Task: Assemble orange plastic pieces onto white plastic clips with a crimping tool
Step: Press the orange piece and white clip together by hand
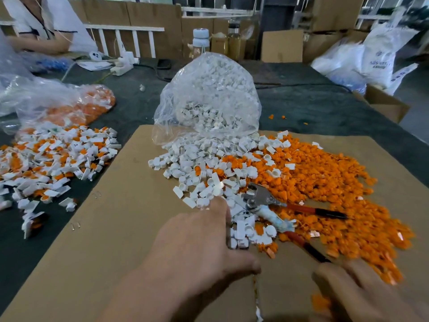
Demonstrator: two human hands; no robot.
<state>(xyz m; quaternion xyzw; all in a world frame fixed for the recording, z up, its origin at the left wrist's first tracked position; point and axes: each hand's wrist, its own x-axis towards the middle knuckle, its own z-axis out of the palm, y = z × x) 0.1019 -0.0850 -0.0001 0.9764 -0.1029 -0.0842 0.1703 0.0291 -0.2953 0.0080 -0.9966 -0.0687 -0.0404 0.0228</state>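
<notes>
Lying where white clips [204, 173] meet orange pieces [336, 182] on the cardboard [116, 217], the crimping tool [262, 198] is likely parked within reach of both stocks. Left grip [197, 247] rests straight-fingered on the clips, probably selecting one. Right grip [357, 289] is blurred near the tool's lower handle, so I cannot tell whether it is open or closed.

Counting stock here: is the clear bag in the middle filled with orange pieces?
No, the clear bag holds white clips, which spill out onto the cardboard.

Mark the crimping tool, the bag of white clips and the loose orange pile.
crimping tool [258, 195]: head view, on its metal head.
bag of white clips [209, 94]: head view, front of the clear bag.
orange pile [336, 182]: head view, middle of the heap.
</notes>
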